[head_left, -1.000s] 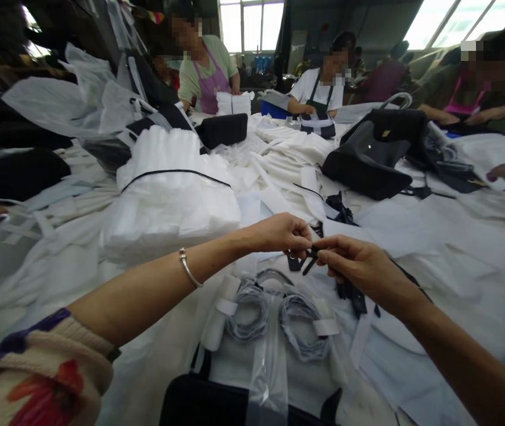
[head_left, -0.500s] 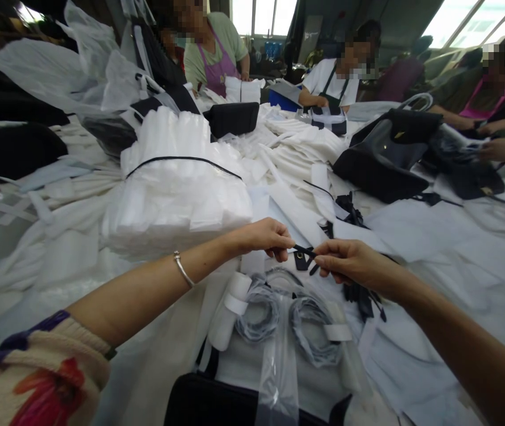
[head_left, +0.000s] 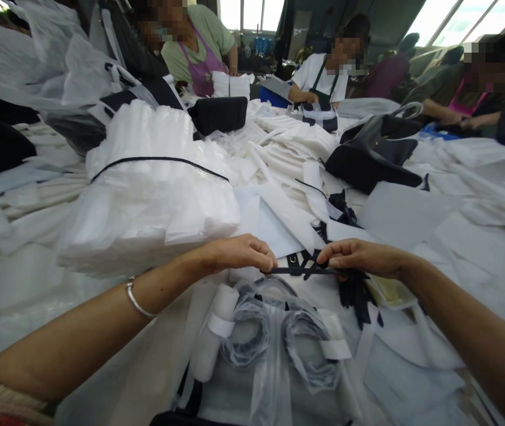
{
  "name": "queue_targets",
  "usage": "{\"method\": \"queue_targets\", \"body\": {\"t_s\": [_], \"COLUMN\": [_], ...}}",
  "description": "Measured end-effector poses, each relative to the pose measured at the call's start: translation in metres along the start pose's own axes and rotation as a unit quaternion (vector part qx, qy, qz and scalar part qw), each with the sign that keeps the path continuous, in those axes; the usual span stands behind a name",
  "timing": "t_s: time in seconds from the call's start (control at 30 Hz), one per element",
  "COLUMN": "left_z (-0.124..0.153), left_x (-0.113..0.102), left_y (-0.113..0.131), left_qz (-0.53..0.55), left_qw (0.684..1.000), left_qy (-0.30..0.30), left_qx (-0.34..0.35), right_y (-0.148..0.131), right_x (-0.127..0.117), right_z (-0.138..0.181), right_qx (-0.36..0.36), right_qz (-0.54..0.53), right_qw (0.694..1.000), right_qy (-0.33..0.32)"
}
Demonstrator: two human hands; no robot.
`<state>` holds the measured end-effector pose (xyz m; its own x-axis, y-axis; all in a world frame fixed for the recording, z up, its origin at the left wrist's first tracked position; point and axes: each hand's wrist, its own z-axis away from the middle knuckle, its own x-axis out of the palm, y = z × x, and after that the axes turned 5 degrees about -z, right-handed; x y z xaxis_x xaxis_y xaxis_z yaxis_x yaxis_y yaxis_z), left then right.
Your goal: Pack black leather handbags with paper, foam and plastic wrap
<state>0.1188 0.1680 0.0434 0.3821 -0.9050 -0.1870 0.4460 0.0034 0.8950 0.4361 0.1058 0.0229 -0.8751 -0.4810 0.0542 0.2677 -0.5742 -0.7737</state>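
Observation:
My left hand (head_left: 238, 253) and my right hand (head_left: 359, 257) each pinch one end of a thin black strap (head_left: 302, 271), which runs level and taut between them above the table. Both hands are closed on it. A silver bracelet (head_left: 135, 300) sits on my left wrist. Just below the strap lies a clear plastic bag (head_left: 279, 343) with two grey coiled cords wrapped in white tape. A bunch of more black straps (head_left: 355, 292) lies under my right hand.
A big bundle of white folded pieces bound by a black band (head_left: 150, 189) stands at left. A black handbag (head_left: 374, 154) sits at right rear, another black pouch (head_left: 219, 113) farther back. White fabric strips cover the table. Several other people work at the far side.
My hands have moved apart, drawing the black strap out straight between them. The view has shifted slightly downward and left.

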Motion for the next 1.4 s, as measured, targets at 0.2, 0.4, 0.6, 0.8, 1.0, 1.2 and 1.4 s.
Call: {"method": "queue_targets", "body": {"t_s": [0.2, 0.4, 0.6, 0.8, 1.0, 1.2, 1.4], "left_z": [0.009, 0.014, 0.029, 0.029, 0.013, 0.005, -0.003], "left_x": [0.007, 0.010, 0.010, 0.015, 0.017, 0.013, 0.012], "left_y": [0.014, 0.027, 0.035, 0.041, 0.046, 0.037, 0.007], "left_qz": [0.125, 0.075, -0.362, -0.496, -0.527, -0.442, -0.404], "left_qw": [0.992, 0.987, 0.855, 0.754, 0.758, 0.840, 0.915], "left_qy": [-0.016, 0.134, 0.330, 0.346, 0.292, 0.265, 0.012], "left_qx": [0.019, 0.042, 0.170, 0.257, 0.250, 0.172, 0.005], "right_y": [0.014, 0.016, 0.016, 0.017, -0.016, -0.015, 0.007], "right_x": [0.007, 0.012, 0.036, 0.063, 0.093, 0.097, 0.076], "right_z": [-0.027, -0.029, -0.040, -0.052, -0.036, -0.032, -0.049], "right_qx": [-0.017, -0.043, -0.115, -0.257, -0.336, -0.313, -0.210], "right_qz": [-0.103, -0.122, 0.037, 0.197, 0.157, 0.168, 0.294], "right_qw": [0.994, 0.985, 0.987, 0.916, 0.913, 0.909, 0.918], "right_qy": [-0.044, -0.118, 0.110, 0.236, 0.167, 0.217, 0.160]}}
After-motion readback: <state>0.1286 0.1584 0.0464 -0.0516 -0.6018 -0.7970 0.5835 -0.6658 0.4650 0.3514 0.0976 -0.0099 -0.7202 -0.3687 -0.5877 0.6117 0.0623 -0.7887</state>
